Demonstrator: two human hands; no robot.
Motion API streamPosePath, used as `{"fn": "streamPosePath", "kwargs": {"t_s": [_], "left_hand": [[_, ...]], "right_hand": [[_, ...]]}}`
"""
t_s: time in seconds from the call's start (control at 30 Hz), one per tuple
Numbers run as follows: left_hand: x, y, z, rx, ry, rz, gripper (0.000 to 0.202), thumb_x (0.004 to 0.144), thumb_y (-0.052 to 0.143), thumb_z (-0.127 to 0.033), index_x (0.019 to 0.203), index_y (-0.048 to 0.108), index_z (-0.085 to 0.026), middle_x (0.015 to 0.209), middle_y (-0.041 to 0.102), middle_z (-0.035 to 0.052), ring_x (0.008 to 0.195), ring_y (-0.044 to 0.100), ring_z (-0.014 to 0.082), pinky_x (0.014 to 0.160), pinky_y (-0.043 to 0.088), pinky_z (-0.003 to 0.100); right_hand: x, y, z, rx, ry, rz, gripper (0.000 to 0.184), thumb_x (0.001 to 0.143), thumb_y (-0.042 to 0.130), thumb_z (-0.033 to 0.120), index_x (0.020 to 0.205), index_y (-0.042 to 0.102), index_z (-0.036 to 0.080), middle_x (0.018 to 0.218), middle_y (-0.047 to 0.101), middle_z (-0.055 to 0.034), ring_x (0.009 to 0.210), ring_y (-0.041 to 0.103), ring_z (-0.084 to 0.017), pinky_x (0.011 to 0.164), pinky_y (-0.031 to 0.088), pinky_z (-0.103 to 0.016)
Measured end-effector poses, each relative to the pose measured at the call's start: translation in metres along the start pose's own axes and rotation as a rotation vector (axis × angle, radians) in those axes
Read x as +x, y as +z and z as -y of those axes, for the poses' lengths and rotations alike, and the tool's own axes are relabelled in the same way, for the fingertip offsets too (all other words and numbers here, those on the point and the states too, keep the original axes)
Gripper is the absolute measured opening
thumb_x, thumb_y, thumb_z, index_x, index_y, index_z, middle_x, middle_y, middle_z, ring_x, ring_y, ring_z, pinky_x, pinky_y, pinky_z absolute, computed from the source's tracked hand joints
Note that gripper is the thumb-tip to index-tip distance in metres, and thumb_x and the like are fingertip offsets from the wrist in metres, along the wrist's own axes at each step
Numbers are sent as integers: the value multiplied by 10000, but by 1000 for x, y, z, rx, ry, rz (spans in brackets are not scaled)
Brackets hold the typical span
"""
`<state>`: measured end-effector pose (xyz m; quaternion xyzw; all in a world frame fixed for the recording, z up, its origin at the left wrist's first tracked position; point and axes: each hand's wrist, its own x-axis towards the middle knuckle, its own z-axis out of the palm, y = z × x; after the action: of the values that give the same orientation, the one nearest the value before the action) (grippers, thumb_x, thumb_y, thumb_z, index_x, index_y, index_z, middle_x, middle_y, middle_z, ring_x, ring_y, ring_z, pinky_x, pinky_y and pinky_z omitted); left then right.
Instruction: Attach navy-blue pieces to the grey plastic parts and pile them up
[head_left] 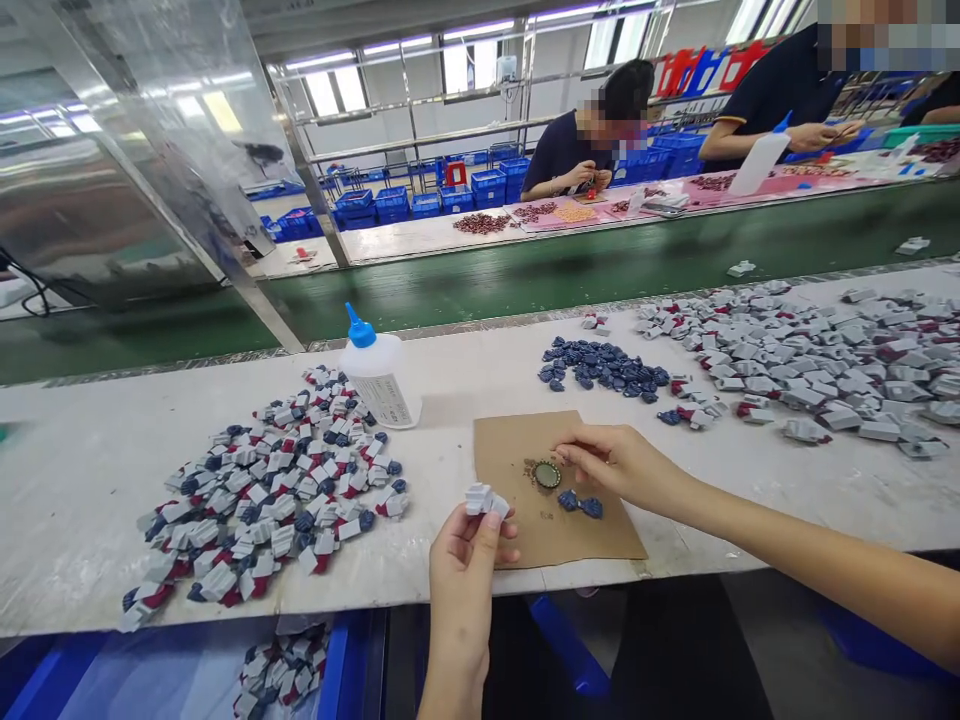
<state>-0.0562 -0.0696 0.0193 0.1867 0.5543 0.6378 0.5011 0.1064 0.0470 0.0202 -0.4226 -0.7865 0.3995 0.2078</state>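
Note:
My left hand (pixel 469 550) pinches a small light-grey plastic part (pixel 484 500) between thumb and fingers, above the near left edge of a brown cardboard sheet (pixel 517 435). Over the sheet, my right hand (pixel 607 460) has its thumb and forefinger together; whatever they hold is too small to make out. Just left of those fingertips lies a round, dark-rimmed cap-like dish (pixel 547 475) with brownish smears around it. Two dark blue pieces (pixel 581 504) rest on the cardboard below my right hand.
A white bottle with a blue nozzle (pixel 379 375) stands behind a pile of grey, red and blue parts (pixel 277 490). Farther right are blue pieces (pixel 600 368) and a large heap of grey parts (pixel 825 360). Beyond a green conveyor belt (pixel 480 290), co-workers sit handling small parts.

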Motion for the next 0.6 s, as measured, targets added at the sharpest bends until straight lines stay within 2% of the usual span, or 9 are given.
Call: {"fn": "streamPosePath", "kwargs": {"t_s": [0.1, 0.13, 0.2, 0.3, 0.43, 0.6], "left_hand": [[-1, -1, -1, 11, -1, 1, 223, 668, 664, -318, 793, 666, -133, 762, 673, 63, 628, 573, 109, 488, 475, 178], [-2, -2, -1, 13, -4, 2, 224, 671, 662, -317, 797, 666, -132, 766, 673, 64, 631, 574, 110, 490, 477, 178], [-2, -4, 0, 13, -8, 5, 219, 675, 659, -312, 801, 666, -134, 774, 674, 63, 636, 577, 111, 495, 480, 179], [-1, -5, 2, 5, -15, 9, 214, 677, 659, -311, 800, 665, -136, 771, 675, 60, 641, 580, 111, 503, 483, 180], [-1, -6, 5, -10, -31, 25, 232, 671, 666, -324, 806, 667, -135, 769, 675, 57, 645, 588, 116, 515, 493, 189], [-2, -7, 11, -74, -70, 57, 220, 655, 688, -302, 799, 666, -137, 784, 687, 59, 688, 620, 127, 542, 498, 185]], "right_hand": [[-1, 5, -2, -48, -41, 5, 325, 864, 386, 309, 1147, 482, 183, 650, 605, -5, 561, 605, -150, 560, 491, -275], [-2, 7, -2, -62, -42, 12, 343, 862, 392, 303, 1179, 457, 189, 668, 618, -9, 572, 610, -153, 566, 492, -277], [-2, 9, -4, -101, -50, 13, 300, 853, 420, 303, 1117, 515, 199, 764, 646, -37, 633, 621, -162, 576, 492, -275], [-1, 14, -6, -178, -158, -65, 217, 841, 450, 281, 956, 614, 194, 930, 622, -75, 705, 604, -162, 591, 487, -272], [-2, 21, -9, -220, -268, -154, 198, 846, 459, 231, 956, 619, 195, 875, 602, -67, 687, 577, -146, 594, 485, -270], [-5, 31, -22, -320, -362, -192, 199, 857, 448, 181, 988, 598, 196, 918, 651, -57, 828, 605, -160, 716, 504, -292]]}}
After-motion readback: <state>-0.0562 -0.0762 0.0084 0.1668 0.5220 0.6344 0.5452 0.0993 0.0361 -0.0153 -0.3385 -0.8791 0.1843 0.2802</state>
